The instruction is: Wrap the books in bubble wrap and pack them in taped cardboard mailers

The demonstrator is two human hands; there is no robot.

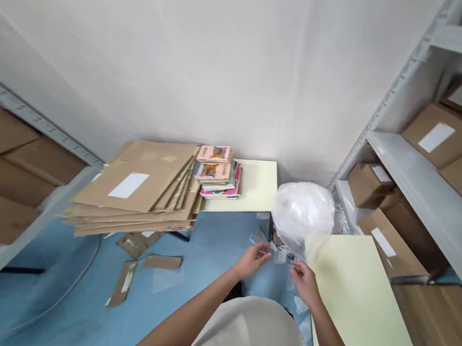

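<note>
My left hand (252,261) hovers above the gap between two pale yellow tables. Its fingers are half curled with a space showing between thumb and fingertips, and nothing is visible in them. Across from it, my right hand (305,282) has thumb and fingers pinched together at a small spot by the translucent scraps; what it pinches is too small to make out. Past my fingertips are small clear plastic pieces (280,256) in a loose heap. Just beyond my right hand bulges a large translucent plastic bag (304,210).
Flattened cardboard boxes (141,184) overhang the far table's left side, with stacked booklets (214,172) beside them. A pale yellow table (362,301) runs along my right. Shelves with cartons (446,135) flank both sides. Cardboard scraps (163,262) and a cable (74,283) lie on the blue floor.
</note>
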